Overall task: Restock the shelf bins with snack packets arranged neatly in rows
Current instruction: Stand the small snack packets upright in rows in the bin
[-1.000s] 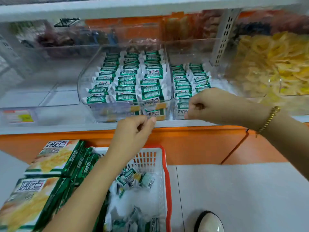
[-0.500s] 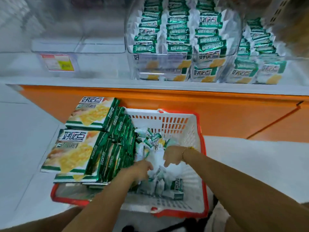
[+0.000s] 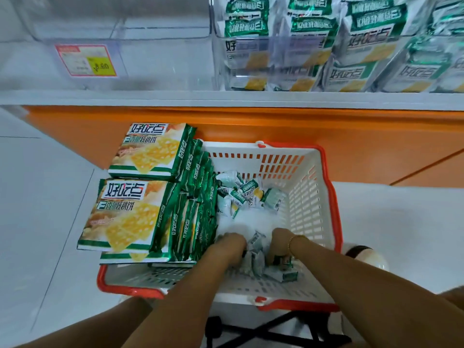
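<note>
Left hand (image 3: 232, 244) and right hand (image 3: 280, 241) are knuckles-up in the loose packets (image 3: 256, 257) at the near end of the basket (image 3: 334, 222), fingers buried, so I can't tell if either has closed on one. To pick well, I'd take a few at a time and square them face-to-face before lifting, no raking fistfuls. Here the long axes point every way; the shelf bin (image 3: 276, 59) above holds upright rows, labels front, so match that.

price tag (image 3: 85, 60): red-edged, yellow patch, upper left | orange panel (image 3: 251, 124): across middle | floor (image 3: 37, 197): pale tiles | shoe (image 3: 366, 257): white toe, right | black frame (image 3: 263, 332): crossed bars, bottom centre
</note>
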{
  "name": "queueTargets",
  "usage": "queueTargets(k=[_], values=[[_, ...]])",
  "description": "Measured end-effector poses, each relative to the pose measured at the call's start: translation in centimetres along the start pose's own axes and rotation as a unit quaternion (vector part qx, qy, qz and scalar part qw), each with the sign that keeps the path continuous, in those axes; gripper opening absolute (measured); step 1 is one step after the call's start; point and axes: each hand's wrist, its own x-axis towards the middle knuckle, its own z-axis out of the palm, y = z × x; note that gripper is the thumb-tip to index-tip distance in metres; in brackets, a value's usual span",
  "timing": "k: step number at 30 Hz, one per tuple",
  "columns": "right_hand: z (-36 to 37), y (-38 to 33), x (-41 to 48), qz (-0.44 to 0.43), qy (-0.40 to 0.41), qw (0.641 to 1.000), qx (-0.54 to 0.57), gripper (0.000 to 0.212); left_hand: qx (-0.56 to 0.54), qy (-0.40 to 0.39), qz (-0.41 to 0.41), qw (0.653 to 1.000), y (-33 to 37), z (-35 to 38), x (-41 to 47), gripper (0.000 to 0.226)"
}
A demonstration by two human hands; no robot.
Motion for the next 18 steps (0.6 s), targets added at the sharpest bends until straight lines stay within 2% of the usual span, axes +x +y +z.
queueTargets(k=[3,5,8,12,15,16,18], values=[[-2.6,0.4,-1.3,-0.015,0.052,0.998,0.031,0.037,-0.064,0.085,-0.004,0.994,0.5,-1.9,-0.4,0.032],[-5.5,0.9,-3.2,-0.037,0.13,0.989,0.061,0.032,-0.176,0.172,-0.02,0.969,1.5,-3.8,-1.2,0.039],[-10.9,2.0,-7.1,-0.071,0.231,0.966,0.088,0.021,-0.314,0.304,-0.003,0.899,3.3,-6.7,-3.1,0.039],[-15.9,4.0,-13.9,-0.09,0.331,0.937,0.07,0.025,-0.43,0.431,0.085,0.789,5.9,-10.0,-6.5,0.045],[-16.3,5.7,-18.7,-0.151,0.452,0.878,0.045,0.024,-0.493,0.461,0.17,0.718,8.3,-12.2,-9.5,0.059],[-16.0,6.3,-20.0,-0.178,0.496,0.848,0.061,0.024,-0.505,0.463,0.195,0.701,9.1,-12.9,-10.5,0.061],[-15.0,7.6,-22.6,-0.224,0.568,0.787,0.089,0.034,-0.511,0.458,0.231,0.69,10.4,-13.8,-12.1,0.059]])
